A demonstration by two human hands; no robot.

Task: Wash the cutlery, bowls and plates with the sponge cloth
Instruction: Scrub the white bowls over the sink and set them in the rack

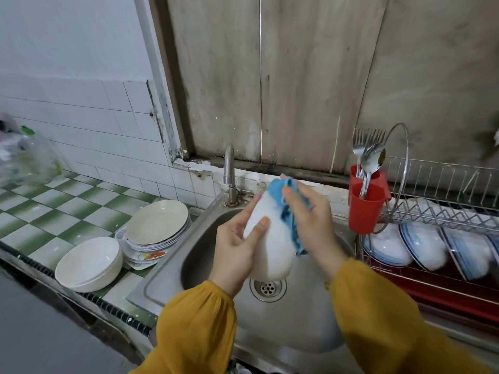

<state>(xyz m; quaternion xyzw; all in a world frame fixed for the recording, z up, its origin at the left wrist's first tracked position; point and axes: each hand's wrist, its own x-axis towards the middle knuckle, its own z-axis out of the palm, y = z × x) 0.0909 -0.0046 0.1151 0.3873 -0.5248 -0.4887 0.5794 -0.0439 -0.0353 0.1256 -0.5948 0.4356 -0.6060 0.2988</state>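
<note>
Bowl [270, 238], white and tipped on its side, is held above the sink [199, 255]. Her left hand [237, 249] grips its near side, thumb on the outside. Her right hand [310, 217] clutches the blue cloth [276, 188] against the bowl's far side. Plates [156, 220] are stacked left of the sink; cutlery [370, 157] stands in a red cup [364, 211] on the right.

One view only. The head-worn wide-angle camera is looking forward and down, sitting close above the sink [291, 325], which is filling the centre. It is facing the back wall [310, 76]; the wearer's sleeves [197, 327] are showing at the bottom edge.
</note>
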